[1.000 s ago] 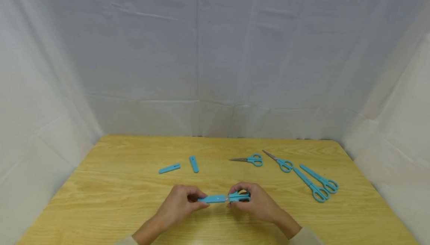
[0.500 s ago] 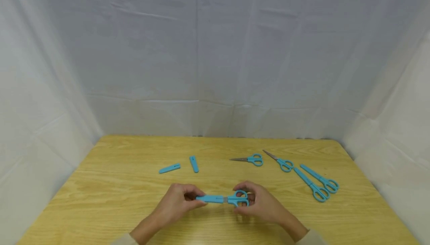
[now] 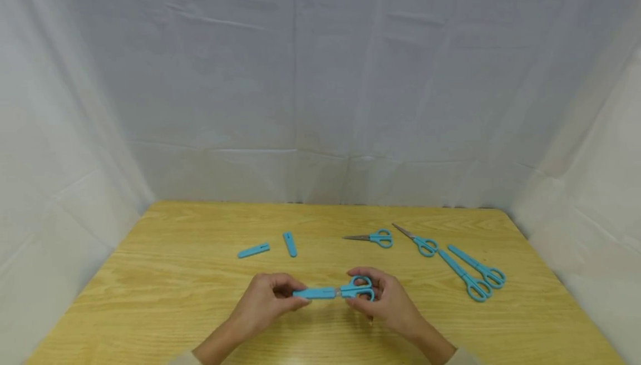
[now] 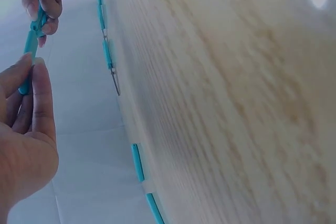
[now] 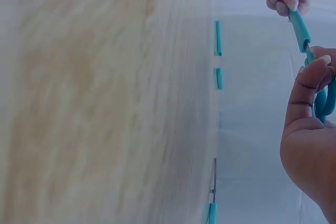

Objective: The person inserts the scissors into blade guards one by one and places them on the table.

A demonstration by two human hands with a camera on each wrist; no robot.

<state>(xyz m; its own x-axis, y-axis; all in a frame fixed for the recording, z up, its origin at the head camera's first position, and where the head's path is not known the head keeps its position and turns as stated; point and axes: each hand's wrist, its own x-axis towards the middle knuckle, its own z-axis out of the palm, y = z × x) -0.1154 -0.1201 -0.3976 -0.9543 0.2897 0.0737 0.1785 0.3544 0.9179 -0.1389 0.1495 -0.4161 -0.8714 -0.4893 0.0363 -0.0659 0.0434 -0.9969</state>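
My left hand (image 3: pixel 264 301) pinches the closed end of a blue blade cover (image 3: pixel 320 293) between thumb and fingers. With my right hand (image 3: pixel 389 301) I hold the blue handles of a pair of scissors (image 3: pixel 356 288) by their finger loops. The blades are mostly inside the cover, and a short bit of metal shows between cover and handles. In the right wrist view the cover (image 5: pixel 300 30) and the scissors' loops (image 5: pixel 326 98) are held up off the table. The left wrist view shows the cover (image 4: pixel 30 45) between thumb and fingertips.
Two loose blue covers, one slanted (image 3: pixel 253 250) and one nearly upright (image 3: pixel 290 244), lie at the back left of the wooden table (image 3: pixel 190 231). Two uncovered scissors (image 3: pixel 381 238) (image 3: pixel 424 246) lie at back right. Beside them are two covered scissors (image 3: pixel 468 279) (image 3: pixel 483 270). Pale cloth (image 3: pixel 330 103) hangs behind.
The right hand has shifted its hold on the scissors, opening from close round the handles to their outer edges. The handles have turned so their loops show flatter. The left hand stays nearly in place.
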